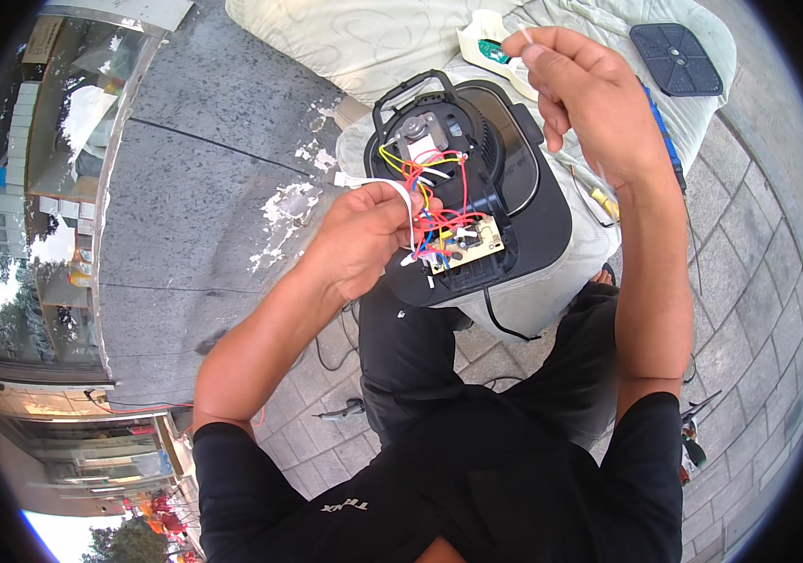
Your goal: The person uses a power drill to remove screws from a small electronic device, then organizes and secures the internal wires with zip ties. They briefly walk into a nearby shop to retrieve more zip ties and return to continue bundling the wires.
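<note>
An opened black appliance [552, 230] lies before me with its inner parts exposed. A motor-like metal unit [417, 131] sits in its round housing, and a pale circuit board [486, 246] lies at its near end. Red, yellow, blue and white wires [439, 220] run between them. My left hand [359, 235] is closed on this wire bundle, with a flat white cable [373, 180] looping over the fingers. Raised at the upper right, my right hand [594, 103] pinches a thin white strip [526, 36]; its exact kind is unclear.
A cream plastic shell [474, 33] with a green circuit board [492, 51] lies on the pale padded cover [326, 38]. A black square plate [675, 58], a blue tool [664, 141] and a yellow-handled screwdriver [605, 204] lie to the right. Another tool [350, 409] rests on the paving.
</note>
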### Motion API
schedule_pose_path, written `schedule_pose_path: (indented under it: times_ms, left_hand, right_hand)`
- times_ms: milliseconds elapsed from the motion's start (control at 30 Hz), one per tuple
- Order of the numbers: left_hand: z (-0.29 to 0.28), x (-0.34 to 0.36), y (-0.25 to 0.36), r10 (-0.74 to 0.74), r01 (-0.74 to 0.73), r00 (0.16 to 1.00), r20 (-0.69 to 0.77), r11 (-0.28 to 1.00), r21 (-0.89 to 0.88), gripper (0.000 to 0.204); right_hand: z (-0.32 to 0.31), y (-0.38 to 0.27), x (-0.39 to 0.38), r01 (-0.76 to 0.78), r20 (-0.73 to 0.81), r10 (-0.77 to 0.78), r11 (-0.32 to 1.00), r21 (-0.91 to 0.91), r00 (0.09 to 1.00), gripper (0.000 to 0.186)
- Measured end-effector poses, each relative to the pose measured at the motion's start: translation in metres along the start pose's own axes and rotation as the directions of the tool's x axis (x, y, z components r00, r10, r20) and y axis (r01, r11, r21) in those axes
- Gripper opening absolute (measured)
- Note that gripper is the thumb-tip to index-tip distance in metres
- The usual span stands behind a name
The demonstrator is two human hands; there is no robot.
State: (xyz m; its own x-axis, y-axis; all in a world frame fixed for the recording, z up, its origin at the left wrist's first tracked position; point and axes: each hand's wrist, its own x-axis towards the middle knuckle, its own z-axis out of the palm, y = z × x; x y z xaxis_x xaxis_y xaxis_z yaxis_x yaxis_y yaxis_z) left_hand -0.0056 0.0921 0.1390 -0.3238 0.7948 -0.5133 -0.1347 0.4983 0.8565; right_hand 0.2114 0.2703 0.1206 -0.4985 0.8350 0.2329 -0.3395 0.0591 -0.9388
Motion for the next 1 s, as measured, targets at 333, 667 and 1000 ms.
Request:
schedule_pose_path:
  times_ms: [333, 667, 1000]
  left_hand:
    - [-0.002, 0.003, -0.011, 0.065, -0.044, 0.995, 0.08, 0.97, -0.239, 0.018]
    - [-0.002, 0.006, -0.018, 0.114, -0.08, 0.989, 0.099, 0.951, -0.299, 0.019]
    - [-0.003, 0.004, -0.017, 0.131, -0.113, 0.989, 0.072, 0.969, -0.218, 0.015]
  right_hand:
    - [0.064, 0.008, 0.006, -0.261, 0.36, 0.64, 0.668, -0.697, 0.678, 0.029]
    - [0.077, 0.017, 0.021, -0.608, 0.384, 0.829, 0.56, -0.563, 0.407, 0.016]
    - [0.076, 0.022, 0.011, -0.645, 0.353, 0.767, 0.642, -0.415, 0.537, 0.021]
